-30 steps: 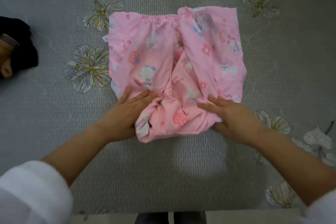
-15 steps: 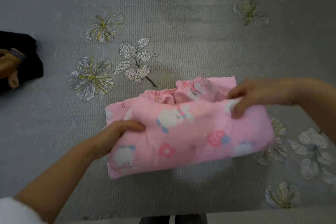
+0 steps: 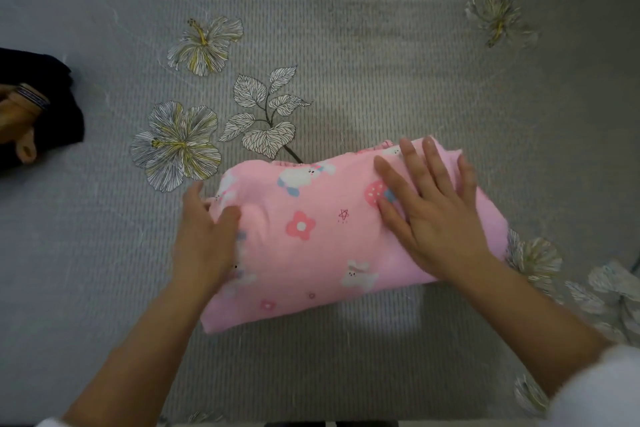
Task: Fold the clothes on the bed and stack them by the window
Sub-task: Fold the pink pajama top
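**Pink garment folded under both hands on the bed**

The pink garment, printed with bunnies, flowers and a strawberry, lies folded into a thick oblong a little below the centre of the frame, tilted so its right end sits higher in the picture than its left; it rests on the bed, whose grey ribbed cover carries drawn flowers and leaves. The right hand lies flat on the garment's right part, palm down, fingers spread open and gripping nothing; the left hand is at the garment's left end, thumb on top of the cloth, the other fingers curled round the edge, partly hidden. White sleeves show at the lower corners. At the left edge of the frame lies a dark garment, with something tan on it that cannot be made out.
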